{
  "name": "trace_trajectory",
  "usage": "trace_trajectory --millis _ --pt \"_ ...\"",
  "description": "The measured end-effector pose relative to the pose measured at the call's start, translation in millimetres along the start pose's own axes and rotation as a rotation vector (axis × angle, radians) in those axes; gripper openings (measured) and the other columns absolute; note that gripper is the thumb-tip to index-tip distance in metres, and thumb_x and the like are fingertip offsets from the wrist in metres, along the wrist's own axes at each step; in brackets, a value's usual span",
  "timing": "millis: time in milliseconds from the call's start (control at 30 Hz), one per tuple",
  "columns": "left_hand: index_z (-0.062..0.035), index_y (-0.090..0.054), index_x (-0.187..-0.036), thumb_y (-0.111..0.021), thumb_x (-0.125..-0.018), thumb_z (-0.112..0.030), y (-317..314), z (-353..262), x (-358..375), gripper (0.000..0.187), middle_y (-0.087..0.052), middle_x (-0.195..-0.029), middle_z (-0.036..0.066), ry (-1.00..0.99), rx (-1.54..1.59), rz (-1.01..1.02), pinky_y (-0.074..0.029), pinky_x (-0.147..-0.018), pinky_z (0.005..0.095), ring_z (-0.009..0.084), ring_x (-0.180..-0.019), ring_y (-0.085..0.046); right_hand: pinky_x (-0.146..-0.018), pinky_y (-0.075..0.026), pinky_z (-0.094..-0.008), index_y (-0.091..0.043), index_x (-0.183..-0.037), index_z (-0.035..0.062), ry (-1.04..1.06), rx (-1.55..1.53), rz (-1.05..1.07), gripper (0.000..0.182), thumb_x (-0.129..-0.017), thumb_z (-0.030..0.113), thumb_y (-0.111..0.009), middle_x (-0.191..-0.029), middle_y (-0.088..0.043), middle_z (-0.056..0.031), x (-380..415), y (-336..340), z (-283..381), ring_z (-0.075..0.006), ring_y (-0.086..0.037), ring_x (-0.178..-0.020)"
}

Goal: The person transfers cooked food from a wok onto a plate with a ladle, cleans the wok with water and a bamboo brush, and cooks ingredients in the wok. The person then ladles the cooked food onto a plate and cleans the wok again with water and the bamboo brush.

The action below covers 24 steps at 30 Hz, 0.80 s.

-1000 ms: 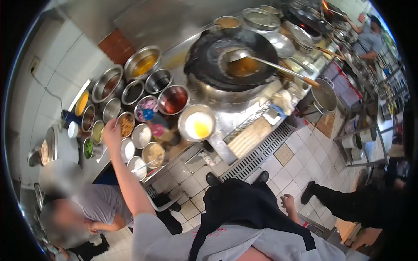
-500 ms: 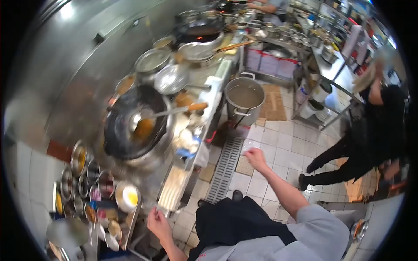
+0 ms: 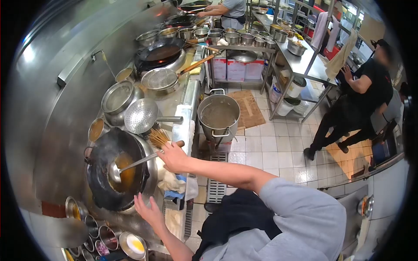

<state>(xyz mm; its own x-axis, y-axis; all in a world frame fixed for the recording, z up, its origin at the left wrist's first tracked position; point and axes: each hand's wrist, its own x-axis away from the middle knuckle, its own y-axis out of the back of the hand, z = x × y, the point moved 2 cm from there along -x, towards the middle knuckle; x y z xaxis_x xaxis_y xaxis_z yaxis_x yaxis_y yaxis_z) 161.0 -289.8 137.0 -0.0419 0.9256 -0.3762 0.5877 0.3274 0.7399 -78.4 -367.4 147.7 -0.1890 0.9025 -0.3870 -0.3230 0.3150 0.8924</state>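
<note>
My right hand (image 3: pixel 174 157) is closed over the handle of a ladle (image 3: pixel 138 162), whose wooden end shows past my fingers. The ladle's bowl rests inside a dark wok (image 3: pixel 98 178) holding some brownish-yellow liquid (image 3: pixel 127 175), with faint steam above. At the wok's near edge my left hand (image 3: pixel 149 211) is open and holds nothing, its fingers spread. A bamboo brush (image 3: pixel 158 138) lies just beyond my right hand. Crumpled cloths (image 3: pixel 172 182) sit on the stove edge between my hands.
A perforated strainer (image 3: pixel 141 115) and a mesh strainer (image 3: pixel 160 79) lie along the stove. Steel cups of ingredients (image 3: pixel 108 237) stand at lower left. A large pot (image 3: pixel 218 114) stands on the floor. One co-worker (image 3: pixel 361 91) is at right, another (image 3: pixel 233 11) at the far stove.
My right hand has moved from over the floor onto the ladle's handle. My left hand has come up to the wok's edge, fingers spreading. The view has shifted.
</note>
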Motion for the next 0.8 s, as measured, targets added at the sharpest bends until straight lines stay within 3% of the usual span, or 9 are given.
trace_trajectory --millis 33,133,267,400,500,533,733,767,800 --pt "0.0019 -0.052 -0.129 -0.064 -0.087 -0.013 -8.0 -1.2 -10.7 0.047 -0.046 -0.139 0.022 0.014 0.025 0.014 -0.031 -0.108 0.0464 0.0385 -0.128 -0.041 -0.089 -0.039 -0.0457 -0.059 -0.119 -0.0026 0.051 0.059 0.138 0.042 -0.083 0.018 -0.055 -0.101 -0.058 -0.0184 -5.7 -10.4 -4.0 -0.0310 -0.053 -0.103" --pt "0.0032 -0.050 -0.131 -0.064 -0.087 -0.016 -27.6 5.2 -29.2 0.050 -0.047 -0.138 0.023 0.073 -0.042 0.117 -0.033 -0.106 0.0462 0.0384 -0.127 -0.043 -0.082 -0.043 -0.0452 -0.056 -0.125 -0.0019 0.092 0.090 0.247 0.044 -0.084 0.015 -0.052 -0.095 -0.061 -0.0166 -17.4 -25.7 -5.4 -0.0312 -0.059 -0.091" --pt "0.0048 -0.057 -0.122 -0.064 -0.087 -0.017 -37.3 12.5 -36.8 0.041 -0.055 -0.125 0.024 0.103 -0.047 0.113 -0.038 -0.101 0.0465 0.0395 -0.117 -0.049 -0.064 -0.051 -0.0452 -0.043 -0.139 0.0032 0.102 -0.136 0.702 0.059 -0.082 0.011 -0.052 -0.094 -0.067 -0.0212 -38.6 -19.1 -10.5 -0.0327 -0.068 -0.080" --pt "0.0047 -0.063 -0.111 -0.065 -0.086 -0.018 -42.6 -4.4 -54.9 0.034 -0.060 -0.110 0.021 0.034 -0.163 0.029 -0.042 -0.092 0.0460 0.0374 -0.105 -0.053 -0.061 -0.053 -0.0434 -0.036 -0.143 0.0032 0.107 -0.662 0.659 0.066 -0.078 0.004 -0.047 -0.094 -0.065 -0.0259 -46.9 -78.2 -30.5 -0.0327 -0.066 -0.067" --pt "0.0021 -0.067 -0.101 -0.065 -0.085 -0.018 -46.7 -22.4 -72.1 0.026 -0.062 -0.098 0.018 0.075 -0.251 -0.007 -0.044 -0.085 0.0452 0.0349 -0.097 -0.055 -0.049 -0.050 -0.0358 -0.039 -0.136 -0.0001 -0.301 -1.104 1.037 0.058 -0.083 0.012 -0.058 -0.085 -0.061 -0.0170 -65.3 3.5 -22.8 -0.0192 -0.059 -0.056" --pt "0.0005 -0.069 -0.097 -0.065 -0.085 -0.018 -48.3 -25.7 -79.5 0.023 -0.064 -0.093 0.016 0.115 -0.252 -0.017 -0.044 -0.082 0.0444 0.0341 -0.093 -0.056 -0.048 -0.046 -0.0307 -0.037 -0.141 0.0034 -0.243 -1.060 0.948 0.059 -0.088 0.018 -0.060 -0.080 -0.059 -0.0084 -66.9 -18.3 -31.3 -0.0128 -0.052 -0.054" --pt "-0.0058 -0.069 -0.087 -0.059 -0.090 -0.024 -83.3 -22.1 -89.8 0.021 -0.066 -0.083 0.014 0.357 -0.259 -0.051 -0.036 -0.085 0.0474 0.0333 -0.087 -0.058 -0.041 -0.042 -0.0269 -0.035 -0.144 0.0036 -0.207 -1.103 0.734 0.058 -0.091 0.010 -0.056 -0.073 -0.060 -0.0055 -162.4 -46.4 -87.4 -0.0103 -0.050 -0.044" --pt "-0.0063 -0.069 -0.087 -0.058 -0.090 -0.025 -86.6 -24.8 -89.9 0.022 -0.066 -0.083 0.014 0.398 -0.259 -0.069 -0.034 -0.086 0.0481 0.0329 -0.087 -0.059 -0.053 -0.049 -0.0363 -0.032 -0.144 -0.0011 -0.141 -1.056 0.604 0.063 -0.089 0.010 -0.059 -0.082 -0.066 -0.0160 -192.5 -52.6 -88.8 -0.0184 -0.059 -0.050" --pt "-0.0068 -0.069 -0.086 -0.058 -0.090 -0.026 -89.6 -25.8 -90.1 0.022 -0.067 -0.083 0.014 0.432 -0.259 -0.085 -0.033 -0.087 0.0488 0.0326 -0.087 -0.059 -0.050 -0.049 -0.0366 -0.029 -0.146 -0.0004 -0.083 -1.005 0.530 0.066 -0.088 0.010 -0.059 -0.082 -0.066 -0.0175 -225.0 -62.0 -89.6 -0.0194 -0.058 -0.047"
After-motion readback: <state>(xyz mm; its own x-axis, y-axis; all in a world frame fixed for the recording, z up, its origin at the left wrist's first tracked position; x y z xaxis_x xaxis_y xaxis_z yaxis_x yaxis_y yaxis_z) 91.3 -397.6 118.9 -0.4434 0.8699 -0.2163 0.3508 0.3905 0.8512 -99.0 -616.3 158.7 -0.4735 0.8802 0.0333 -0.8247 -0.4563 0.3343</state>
